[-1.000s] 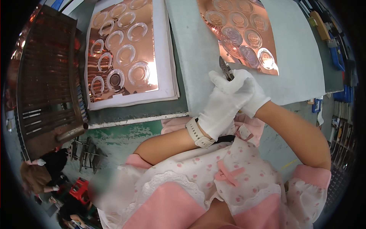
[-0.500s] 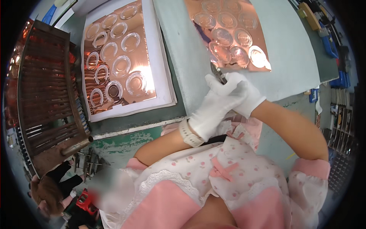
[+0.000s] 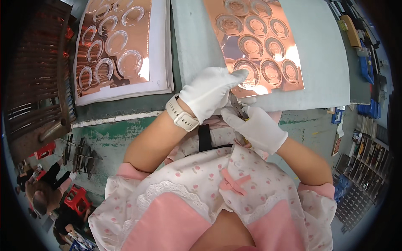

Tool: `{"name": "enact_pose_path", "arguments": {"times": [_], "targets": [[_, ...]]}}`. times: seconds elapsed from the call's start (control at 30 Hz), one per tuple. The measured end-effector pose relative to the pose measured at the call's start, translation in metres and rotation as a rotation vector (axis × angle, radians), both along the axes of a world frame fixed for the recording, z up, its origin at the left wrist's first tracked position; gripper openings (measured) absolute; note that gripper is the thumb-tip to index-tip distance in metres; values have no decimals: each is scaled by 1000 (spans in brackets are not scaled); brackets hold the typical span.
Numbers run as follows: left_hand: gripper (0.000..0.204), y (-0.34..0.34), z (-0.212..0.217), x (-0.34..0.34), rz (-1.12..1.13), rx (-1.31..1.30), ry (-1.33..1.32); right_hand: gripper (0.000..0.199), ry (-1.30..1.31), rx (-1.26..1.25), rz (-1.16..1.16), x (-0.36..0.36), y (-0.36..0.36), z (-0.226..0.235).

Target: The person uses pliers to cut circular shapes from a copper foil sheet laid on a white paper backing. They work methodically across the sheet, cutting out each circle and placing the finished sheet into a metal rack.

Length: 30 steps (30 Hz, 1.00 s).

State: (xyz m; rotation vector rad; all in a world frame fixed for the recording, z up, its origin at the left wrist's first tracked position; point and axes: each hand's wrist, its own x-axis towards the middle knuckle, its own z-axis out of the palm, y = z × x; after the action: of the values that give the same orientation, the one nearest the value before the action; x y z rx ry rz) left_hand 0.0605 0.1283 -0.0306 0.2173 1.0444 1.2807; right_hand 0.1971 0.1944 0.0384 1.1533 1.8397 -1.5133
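Grey matting (image 3: 322,54) covers the bench, with a dark rack (image 3: 37,75) at far left. Two copper sheets pressed with clear rings lie on it: one (image 3: 113,42) on white paper, well apart, the other (image 3: 255,42) before the person. The left hand (image 3: 209,94), gloved, lies flat with fingers on that sheet's near edge. The right hand (image 3: 257,127) is closed around small cutters (image 3: 238,106) just beside it. Trimming seems under way; the cut wants a steady sheet.
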Motion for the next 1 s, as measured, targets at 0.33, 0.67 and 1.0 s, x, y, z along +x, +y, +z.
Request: {"name": "enact_pose_path", "arguments": {"times": [0.33, 0.67, 1.0], "targets": [[39, -2, 14, 2, -107, -65, 464, 45, 68, -48, -97, 10, -7, -22], [36, -5, -5, 1, -213, 307, 1208, 43, 79, 123, 84, 7, 0, -17], [34, -4, -3, 4, -76, 7, 476, 51, 166, 157, 79, 13, 0, -33]]}}
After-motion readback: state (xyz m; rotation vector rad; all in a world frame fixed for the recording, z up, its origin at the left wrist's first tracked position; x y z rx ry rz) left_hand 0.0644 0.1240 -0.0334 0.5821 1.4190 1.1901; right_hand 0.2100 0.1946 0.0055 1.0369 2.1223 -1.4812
